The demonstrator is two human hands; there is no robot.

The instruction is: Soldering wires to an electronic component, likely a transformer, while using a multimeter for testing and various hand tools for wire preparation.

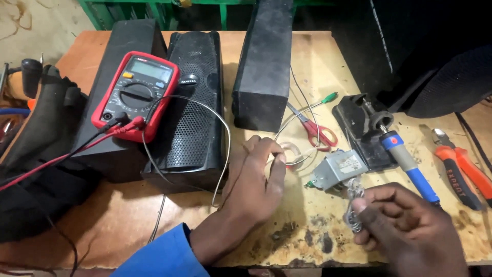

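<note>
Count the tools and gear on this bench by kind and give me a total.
Speaker boxes: 3
Multimeter: 1
Soldering iron: 1
Scissors: 1
Pliers: 1
Total: 7

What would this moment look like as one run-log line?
left hand: touching thin wire | right hand: pinching wire bundle | nearby: metal box, soldering iron

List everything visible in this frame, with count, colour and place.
Speakers: three, black, lying at table back.
Multimeter: one, red, atop the left speakers.
Probe leads: two, red and black, running left.
Scissors: one, red-handled, centre.
Soldering iron: one, blue-handled, on black stand.
Pliers: one, orange-black, right edge.
Metal box: one, grey, centre-right.
Table: one, wooden, scorched in front.
Left hand: by thin wires.
Right hand: pinching coiled wire.
</note>
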